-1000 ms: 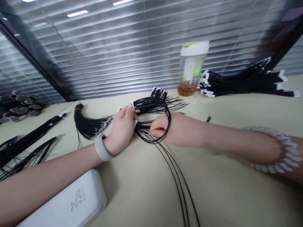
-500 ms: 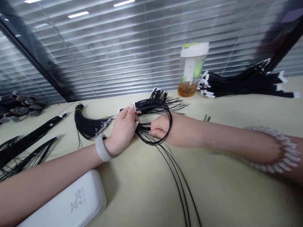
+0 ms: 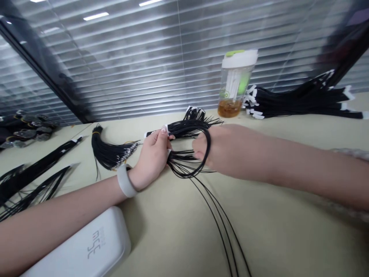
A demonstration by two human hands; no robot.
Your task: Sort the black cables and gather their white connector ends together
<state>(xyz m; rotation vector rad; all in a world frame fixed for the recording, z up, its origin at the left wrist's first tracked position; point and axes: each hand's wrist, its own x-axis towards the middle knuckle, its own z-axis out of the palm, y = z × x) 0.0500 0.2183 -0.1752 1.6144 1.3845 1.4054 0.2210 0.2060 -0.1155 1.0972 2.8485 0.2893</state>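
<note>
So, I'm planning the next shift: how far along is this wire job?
Done, it seems: the white-tagged black wires piled at far right. In hand: black wires, left hand pinching them, right hand holding a loop. Left: the tied bundle beside the left hand.

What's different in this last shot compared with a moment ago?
The right hand has risen and shifted slightly rightward, with the loop of black wires still around it; nothing was let go. The left hand still pinches the wires, and the tied wire bundle stays put.
</note>
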